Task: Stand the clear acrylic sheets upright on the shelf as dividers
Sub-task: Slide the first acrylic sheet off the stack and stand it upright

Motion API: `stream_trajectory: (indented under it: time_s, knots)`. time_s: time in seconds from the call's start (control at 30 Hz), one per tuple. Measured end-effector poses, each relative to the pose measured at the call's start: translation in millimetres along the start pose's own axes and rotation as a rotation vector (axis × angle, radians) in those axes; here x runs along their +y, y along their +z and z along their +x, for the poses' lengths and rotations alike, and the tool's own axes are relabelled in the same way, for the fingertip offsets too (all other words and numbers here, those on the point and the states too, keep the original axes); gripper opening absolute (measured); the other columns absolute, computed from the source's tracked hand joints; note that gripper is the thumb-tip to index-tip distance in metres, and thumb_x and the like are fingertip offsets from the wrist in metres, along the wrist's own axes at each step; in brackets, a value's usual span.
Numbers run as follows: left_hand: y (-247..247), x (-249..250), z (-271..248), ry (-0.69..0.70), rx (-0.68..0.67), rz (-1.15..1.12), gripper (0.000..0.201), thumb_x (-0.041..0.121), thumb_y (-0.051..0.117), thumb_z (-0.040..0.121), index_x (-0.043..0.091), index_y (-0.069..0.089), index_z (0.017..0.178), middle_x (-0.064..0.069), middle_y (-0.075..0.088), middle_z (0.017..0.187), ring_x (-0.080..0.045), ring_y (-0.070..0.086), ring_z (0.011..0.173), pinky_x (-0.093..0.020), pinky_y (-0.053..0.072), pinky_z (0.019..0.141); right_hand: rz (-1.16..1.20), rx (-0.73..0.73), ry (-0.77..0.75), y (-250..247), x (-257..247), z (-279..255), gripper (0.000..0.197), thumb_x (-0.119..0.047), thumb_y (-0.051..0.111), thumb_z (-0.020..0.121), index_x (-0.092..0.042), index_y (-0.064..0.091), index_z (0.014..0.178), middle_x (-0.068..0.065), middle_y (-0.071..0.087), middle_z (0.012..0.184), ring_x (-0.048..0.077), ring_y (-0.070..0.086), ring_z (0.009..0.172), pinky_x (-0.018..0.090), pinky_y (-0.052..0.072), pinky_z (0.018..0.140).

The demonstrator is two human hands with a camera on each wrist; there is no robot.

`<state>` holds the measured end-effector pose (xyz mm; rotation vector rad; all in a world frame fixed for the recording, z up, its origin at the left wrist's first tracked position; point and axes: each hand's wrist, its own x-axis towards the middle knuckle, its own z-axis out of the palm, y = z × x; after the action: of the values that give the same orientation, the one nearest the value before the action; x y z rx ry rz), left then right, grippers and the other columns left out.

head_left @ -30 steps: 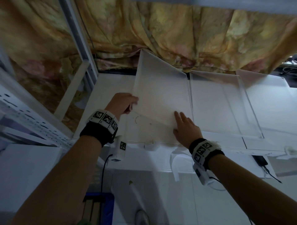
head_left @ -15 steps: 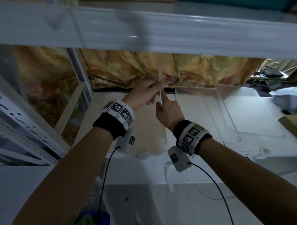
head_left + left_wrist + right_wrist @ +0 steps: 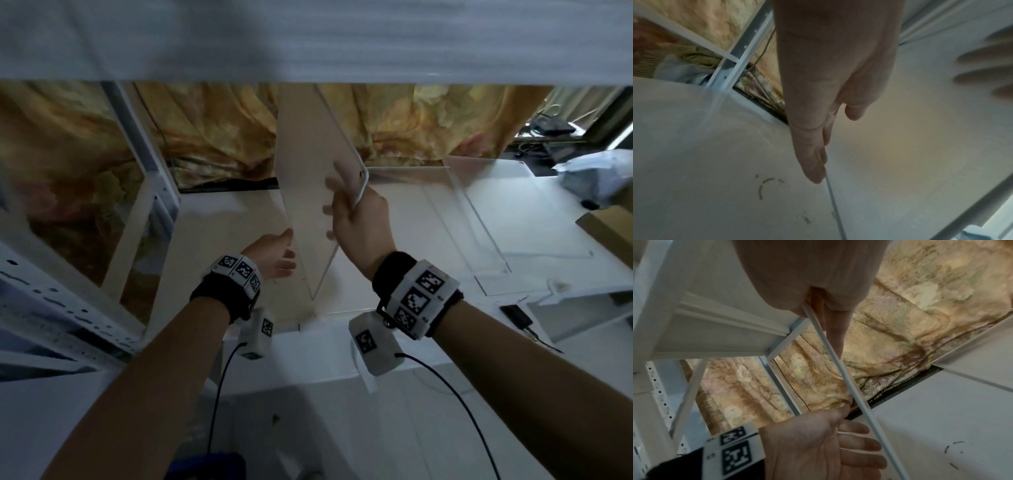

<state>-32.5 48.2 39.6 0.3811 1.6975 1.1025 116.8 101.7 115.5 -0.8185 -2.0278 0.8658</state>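
Right hand (image 3: 359,219) grasps the near edge of the tilted acrylic sheet (image 3: 305,178) above the shelf (image 3: 222,219). Left hand (image 3: 274,255), fingers straight, lies flat against its left face

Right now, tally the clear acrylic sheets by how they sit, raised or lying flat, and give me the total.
Raised sheet, tilted, gripped by the right hand: 1
Lying flat on the shelf: 2, the middle sheet and the right sheet
Total: 3

Right hand (image 3: 818,293) grips acrylic sheet (image 3: 840,369) edge; left hand (image 3: 824,449) lies open beside it.
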Motion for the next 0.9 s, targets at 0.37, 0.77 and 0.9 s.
stream_trajectory:
  time_s: [0.37, 0.77, 0.9]
  knots:
    - [14, -31, 35, -0.124, -0.112, -0.15, 0.039, 0.043, 0.037, 0.102, 0.007, 0.05, 0.099, -0.015, 0.06, 0.089, -0.028, 0.061, 0.079, -0.041, 0.051, 0.079, -0.07, 0.043, 0.038, 19, 10, -18, 0.05, -0.024, 0.033, 0.088, -0.008, 0.044, 0.134, 0.025, 0.068, 0.096, 0.041, 0.066, 0.073, 0.054, 0.055, 0.055]
    - [25, -46, 50, -0.021, -0.21, -0.135, 0.024, -0.005, 0.042, 0.096, 0.01, 0.058, 0.086, 0.003, 0.061, 0.049, -0.012, 0.058, 0.047, -0.022, 0.049, 0.046, -0.107, 0.047, -0.023, 15, 6, -24, 0.051, -0.03, 0.029, 0.089, -0.005, 0.046, 0.13, 0.026, 0.068, 0.091, 0.041, 0.066, 0.07, 0.053, 0.053, 0.051]
    - [27, -52, 55, 0.014, -0.225, -0.134, 0.018, -0.002, 0.045, 0.097, 0.008, 0.06, 0.099, -0.002, 0.066, 0.063, -0.017, 0.06, 0.063, -0.026, 0.053, 0.054, -0.128, 0.044, -0.039, 15, 5, -27, 0.058, -0.036, 0.026, 0.086, -0.006, 0.044, 0.133, 0.025, 0.069, 0.092, 0.039, 0.067, 0.071, 0.051, 0.053, 0.051]
